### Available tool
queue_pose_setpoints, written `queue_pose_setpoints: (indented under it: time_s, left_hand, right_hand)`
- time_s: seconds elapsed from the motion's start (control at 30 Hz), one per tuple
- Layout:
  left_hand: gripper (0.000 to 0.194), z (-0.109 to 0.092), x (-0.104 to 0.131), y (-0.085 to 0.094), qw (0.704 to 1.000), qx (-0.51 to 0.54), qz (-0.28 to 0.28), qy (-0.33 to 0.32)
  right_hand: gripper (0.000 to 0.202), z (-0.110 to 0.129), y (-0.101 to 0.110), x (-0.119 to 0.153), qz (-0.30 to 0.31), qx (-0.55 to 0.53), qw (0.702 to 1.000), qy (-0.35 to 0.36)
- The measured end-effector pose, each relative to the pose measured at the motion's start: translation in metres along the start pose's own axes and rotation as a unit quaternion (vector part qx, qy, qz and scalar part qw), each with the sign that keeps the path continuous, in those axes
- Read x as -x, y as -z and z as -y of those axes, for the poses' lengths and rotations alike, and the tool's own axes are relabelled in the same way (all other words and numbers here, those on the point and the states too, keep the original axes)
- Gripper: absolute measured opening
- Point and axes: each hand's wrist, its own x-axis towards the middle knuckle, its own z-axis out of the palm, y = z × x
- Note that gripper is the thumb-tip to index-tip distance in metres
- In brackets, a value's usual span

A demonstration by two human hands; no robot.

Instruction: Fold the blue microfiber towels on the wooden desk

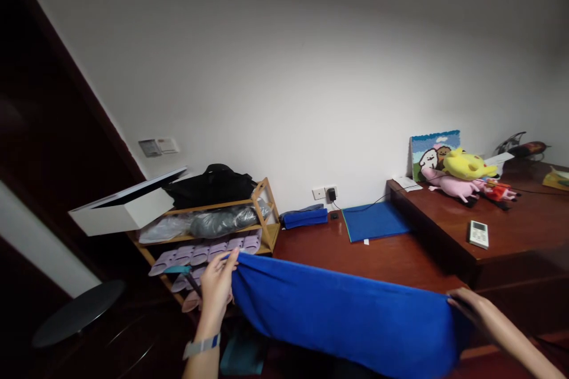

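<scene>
A blue cloth [342,314] hangs stretched between my two hands in front of the low wooden table. My left hand [219,281] pinches its upper left corner, with a grey and blue band around the wrist. At the cloth's upper right corner, my right hand [473,305] is closed on the edge, its fingertips partly hidden. The top edge runs fairly straight and slopes down to the right, while the lower part sags. On the table behind lie a folded blue cloth [306,217] and a flat blue mat [376,220].
A wooden rack [267,222] with purple slippers, bags and a white box [122,213] stands left. The raised desk [435,219] at right holds plush toys [453,183], a picture and a white device [479,234]. A black round stool [80,314] is lower left.
</scene>
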Motion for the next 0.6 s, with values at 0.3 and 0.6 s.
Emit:
queue_pose_setpoints:
  time_s: [0.3,0.6]
  left_hand:
    - [0.072,0.012,-0.072,-0.072,1.000,0.012,0.023,0.015]
    - [0.058,0.095,-0.019,-0.029,0.996,-0.048,-0.023,0.069]
  right_hand:
    - [0.045,0.043,0.071,-0.156,-0.060,0.115,0.987,0.091]
    - [0.041,0.029,0.037,-0.136,-0.094,0.099,0.982,0.130]
